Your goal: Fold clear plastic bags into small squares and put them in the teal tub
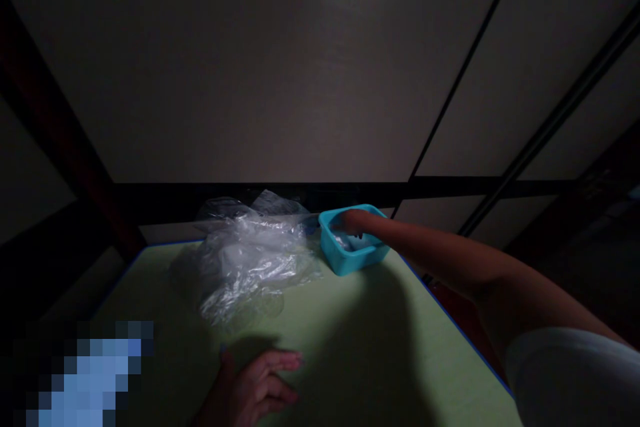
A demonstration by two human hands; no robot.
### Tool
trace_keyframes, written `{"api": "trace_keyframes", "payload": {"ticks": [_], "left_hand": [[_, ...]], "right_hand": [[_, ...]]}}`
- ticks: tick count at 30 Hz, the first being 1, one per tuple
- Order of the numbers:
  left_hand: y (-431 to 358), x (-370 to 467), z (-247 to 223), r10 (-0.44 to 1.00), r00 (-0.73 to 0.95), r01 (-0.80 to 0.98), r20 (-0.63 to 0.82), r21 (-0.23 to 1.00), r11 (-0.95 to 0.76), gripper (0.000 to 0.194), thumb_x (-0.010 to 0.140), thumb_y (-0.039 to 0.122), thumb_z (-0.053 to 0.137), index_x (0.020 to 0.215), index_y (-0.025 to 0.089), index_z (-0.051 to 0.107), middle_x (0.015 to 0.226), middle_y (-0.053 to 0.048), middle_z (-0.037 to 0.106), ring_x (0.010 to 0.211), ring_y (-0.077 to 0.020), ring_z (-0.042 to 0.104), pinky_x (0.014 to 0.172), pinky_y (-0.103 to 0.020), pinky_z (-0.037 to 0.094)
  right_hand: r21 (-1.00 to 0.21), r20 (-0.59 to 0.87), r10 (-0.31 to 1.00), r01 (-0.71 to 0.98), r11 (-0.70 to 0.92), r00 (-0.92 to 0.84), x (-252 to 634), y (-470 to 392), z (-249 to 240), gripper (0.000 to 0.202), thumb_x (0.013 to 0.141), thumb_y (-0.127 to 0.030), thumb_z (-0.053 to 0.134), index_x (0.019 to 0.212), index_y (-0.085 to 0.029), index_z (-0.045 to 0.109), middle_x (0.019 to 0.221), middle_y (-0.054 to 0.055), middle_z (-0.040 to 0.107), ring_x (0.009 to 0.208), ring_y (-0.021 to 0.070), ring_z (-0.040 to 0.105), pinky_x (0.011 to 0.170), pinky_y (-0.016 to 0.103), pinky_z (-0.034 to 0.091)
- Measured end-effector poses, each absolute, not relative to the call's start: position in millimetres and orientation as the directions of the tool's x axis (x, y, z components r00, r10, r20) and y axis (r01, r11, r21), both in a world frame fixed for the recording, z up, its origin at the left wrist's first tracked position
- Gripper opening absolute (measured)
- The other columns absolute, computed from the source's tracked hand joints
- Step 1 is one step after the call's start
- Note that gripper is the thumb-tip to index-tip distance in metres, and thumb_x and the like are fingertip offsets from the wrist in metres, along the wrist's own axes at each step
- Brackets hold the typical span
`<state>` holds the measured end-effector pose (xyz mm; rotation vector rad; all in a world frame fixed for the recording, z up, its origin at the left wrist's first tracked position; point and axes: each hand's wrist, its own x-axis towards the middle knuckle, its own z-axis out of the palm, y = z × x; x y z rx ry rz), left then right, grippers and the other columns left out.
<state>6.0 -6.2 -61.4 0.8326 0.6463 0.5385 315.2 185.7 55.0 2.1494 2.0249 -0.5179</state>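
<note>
My right arm stretches across to a turquoise plastic basket (350, 261) at the far right of the table. My right hand (354, 221) reaches down inside its rim; the fingers are dim and blurred, so any hold is hidden. Something pale and shiny lies in the basket. Near the table's front, my left hand (263, 383) is held with its fingers apart and nothing in them. Beyond it lies a crumpled heap of clear plastic bags (250, 257). At the heap's front edge are clear round pieces (273, 303), too faint to name.
A pale green table (310, 340) with a blue edge carries these things. Close behind it rise large panelled doors or a wall (260, 80). The room is dark, and my arm's shadow falls across the tabletop. A pixelated patch covers the lower left.
</note>
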Motion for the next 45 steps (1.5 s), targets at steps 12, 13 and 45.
{"api": "trace_keyframes", "payload": {"ticks": [12, 13, 45], "left_hand": [[-2, 3, -71, 0.634, 0.729, -0.209, -0.258, 0.799, 0.564, 0.089, 0.074, 0.09, 0.031, 0.096, 0.017, 0.075, 0.105, -0.012, 0.071, 0.095, -0.0302, 0.063, 0.091, -0.042, 0.042], [-1, 3, -73, 0.631, 0.731, -0.197, -0.259, 0.806, 0.559, 0.092, 0.072, 0.092, 0.028, 0.097, 0.016, 0.074, 0.105, -0.013, 0.07, 0.095, -0.0307, 0.063, 0.092, -0.043, 0.041], [1, 9, -39, 0.888, 0.457, -0.445, -0.048, 0.853, 0.274, 0.079, 0.088, 0.077, 0.027, 0.082, 0.01, 0.07, 0.077, -0.012, 0.071, 0.062, -0.0186, 0.064, 0.063, -0.028, 0.044]], "right_hand": [[-0.258, -0.557, 0.81, 0.965, 0.04, -0.183, 340, 163, 83, 0.034, 0.094, -0.035, 0.059, 0.122, -0.016, 0.058, 0.12, 0.009, 0.061, 0.1, 0.0217, 0.063, 0.083, 0.042, 0.055], [-0.266, -0.587, 0.783, 0.962, 0.056, -0.207, 339, 163, 80, 0.033, 0.094, -0.035, 0.059, 0.122, -0.016, 0.058, 0.12, 0.009, 0.061, 0.1, 0.0217, 0.063, 0.083, 0.042, 0.055], [0.004, -0.01, 0.891, 0.891, 0.453, -0.453, 182, 158, 87, 0.03, 0.094, -0.038, 0.059, 0.116, -0.019, 0.061, 0.115, 0.008, 0.063, 0.098, 0.0209, 0.062, 0.084, 0.039, 0.052]]}}
